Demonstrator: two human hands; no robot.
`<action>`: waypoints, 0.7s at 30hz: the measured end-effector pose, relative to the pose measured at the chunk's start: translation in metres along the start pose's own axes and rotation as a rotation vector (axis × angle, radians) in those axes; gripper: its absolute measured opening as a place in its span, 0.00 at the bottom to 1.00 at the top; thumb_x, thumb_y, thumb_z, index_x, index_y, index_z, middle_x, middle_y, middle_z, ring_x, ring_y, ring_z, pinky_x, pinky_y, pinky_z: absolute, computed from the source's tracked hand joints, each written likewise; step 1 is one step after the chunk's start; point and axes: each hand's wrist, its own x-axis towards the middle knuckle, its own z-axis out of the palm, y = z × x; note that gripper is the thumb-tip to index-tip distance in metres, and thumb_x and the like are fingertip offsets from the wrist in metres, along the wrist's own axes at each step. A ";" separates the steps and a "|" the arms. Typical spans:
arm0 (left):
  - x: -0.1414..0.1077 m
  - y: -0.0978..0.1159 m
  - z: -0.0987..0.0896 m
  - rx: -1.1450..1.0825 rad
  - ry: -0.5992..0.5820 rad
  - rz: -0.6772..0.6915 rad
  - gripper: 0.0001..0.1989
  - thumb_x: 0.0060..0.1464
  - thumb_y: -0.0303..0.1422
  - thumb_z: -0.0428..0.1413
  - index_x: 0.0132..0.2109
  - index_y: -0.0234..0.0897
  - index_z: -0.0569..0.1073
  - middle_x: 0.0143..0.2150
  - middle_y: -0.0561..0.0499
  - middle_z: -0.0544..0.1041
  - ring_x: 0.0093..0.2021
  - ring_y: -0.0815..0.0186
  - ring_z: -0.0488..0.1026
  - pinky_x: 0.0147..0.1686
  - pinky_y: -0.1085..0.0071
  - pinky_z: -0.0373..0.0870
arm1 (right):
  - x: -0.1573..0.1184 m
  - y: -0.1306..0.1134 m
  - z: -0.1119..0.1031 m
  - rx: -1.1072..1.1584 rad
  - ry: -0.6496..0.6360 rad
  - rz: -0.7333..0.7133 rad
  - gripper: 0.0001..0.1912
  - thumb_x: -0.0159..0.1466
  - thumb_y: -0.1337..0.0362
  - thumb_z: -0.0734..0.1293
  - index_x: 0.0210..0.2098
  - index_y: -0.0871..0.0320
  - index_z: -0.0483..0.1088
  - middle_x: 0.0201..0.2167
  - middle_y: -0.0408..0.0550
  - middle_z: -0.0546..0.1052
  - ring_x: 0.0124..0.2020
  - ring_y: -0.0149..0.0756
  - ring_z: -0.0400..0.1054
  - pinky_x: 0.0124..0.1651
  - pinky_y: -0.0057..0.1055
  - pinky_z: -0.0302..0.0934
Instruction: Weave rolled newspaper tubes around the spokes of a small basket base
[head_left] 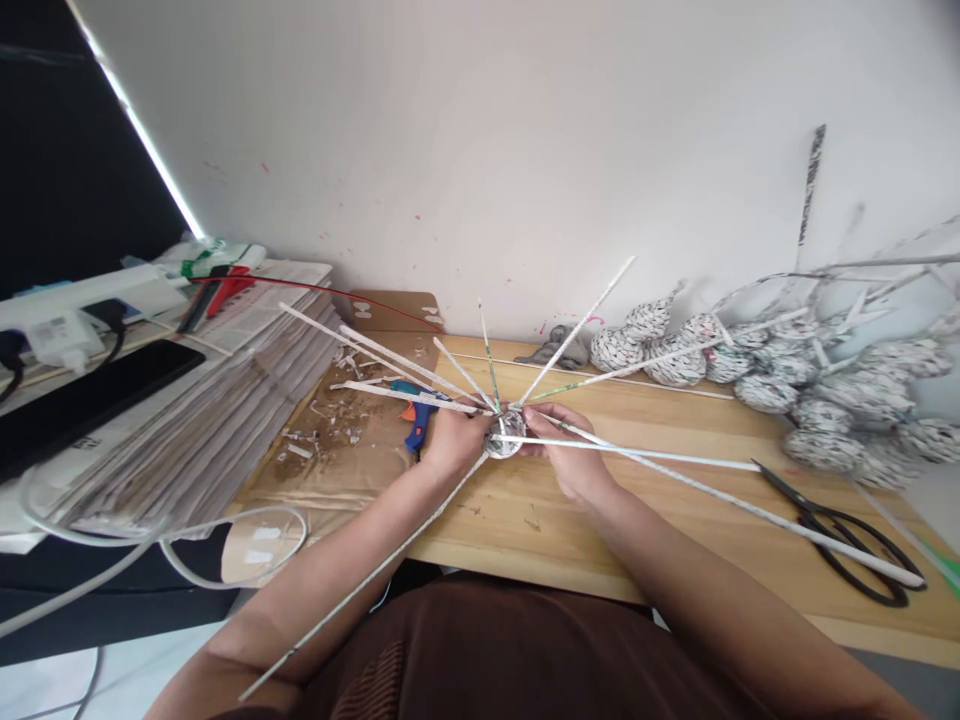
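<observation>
Just above the wooden tabletop, a small round piece woven from rolled paper (504,438) sits between my two hands. Several long paper sticks (577,328) fan out from it in all directions; one runs down along my left forearm, and two stretch right toward the scissors. My left hand (456,438) grips the woven piece from its left side, fingers closed against it. From the right, my right hand (568,450) holds it too, its fingers bent around the edge and partly hidden by the sticks.
Black scissors (840,535) lie at the table's right. Finished woven paper shapes (825,390) pile up along the wall. A blue glue gun (418,422) rests on cardboard (322,490) with paper scraps. To the left stand a paper stack (202,430), a phone (97,400) and cables (169,540).
</observation>
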 end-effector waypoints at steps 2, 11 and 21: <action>0.000 0.001 0.001 -0.037 0.008 0.002 0.10 0.41 0.35 0.65 0.32 0.34 0.79 0.32 0.47 0.81 0.34 0.60 0.77 0.35 0.68 0.72 | -0.001 0.000 0.001 0.021 0.011 0.010 0.19 0.50 0.50 0.75 0.32 0.58 0.75 0.27 0.46 0.79 0.23 0.34 0.71 0.27 0.31 0.69; -0.005 0.006 0.003 -0.191 -0.035 -0.198 0.14 0.36 0.36 0.69 0.30 0.32 0.80 0.27 0.47 0.80 0.27 0.62 0.75 0.30 0.68 0.70 | -0.001 -0.002 -0.003 -0.358 -0.011 -0.281 0.12 0.59 0.55 0.68 0.31 0.57 0.76 0.30 0.48 0.80 0.30 0.38 0.73 0.33 0.32 0.68; -0.002 0.002 0.001 -0.086 0.051 -0.037 0.12 0.39 0.37 0.67 0.30 0.35 0.77 0.27 0.49 0.78 0.28 0.64 0.74 0.31 0.69 0.69 | -0.003 -0.001 0.001 -0.092 -0.176 -0.109 0.18 0.57 0.53 0.70 0.42 0.57 0.76 0.35 0.48 0.80 0.34 0.40 0.74 0.35 0.36 0.71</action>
